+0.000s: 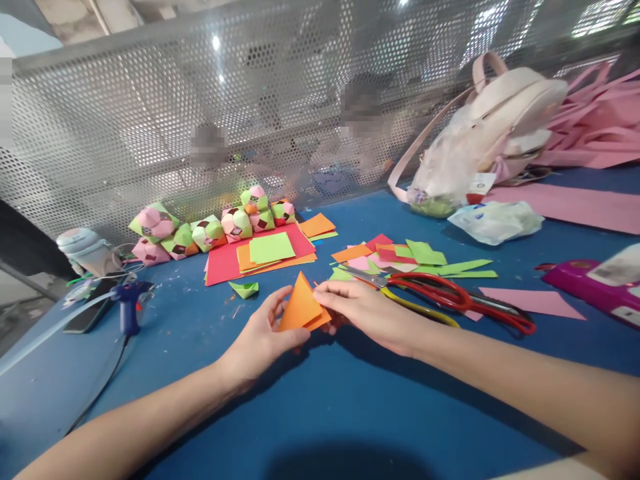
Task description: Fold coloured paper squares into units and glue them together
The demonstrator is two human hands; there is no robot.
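Between my two hands is a folded piece of orange paper point(301, 303), held above the blue table with its point upward. My left hand point(265, 333) grips its left and lower edge, the thumb lying along the bottom. On the right side, my right hand point(350, 303) pinches the paper's edge between thumb and fingers; some fingertips are hidden behind it. Just beyond my left hand lies a small folded green paper piece point(245, 290). Behind the orange paper is a stack of red point(220, 263), orange and green sheets, with a green square point(273, 248) on top.
Folded paper balls point(237, 223) line the perforated metal screen point(300, 100). Red-handled scissors point(450, 293), yellow-handled scissors point(415, 308) and paper scraps point(400, 253) lie right. A blue glue gun point(129, 307) and phone point(90, 313) are left. A backpack point(515, 107) stands at back right.
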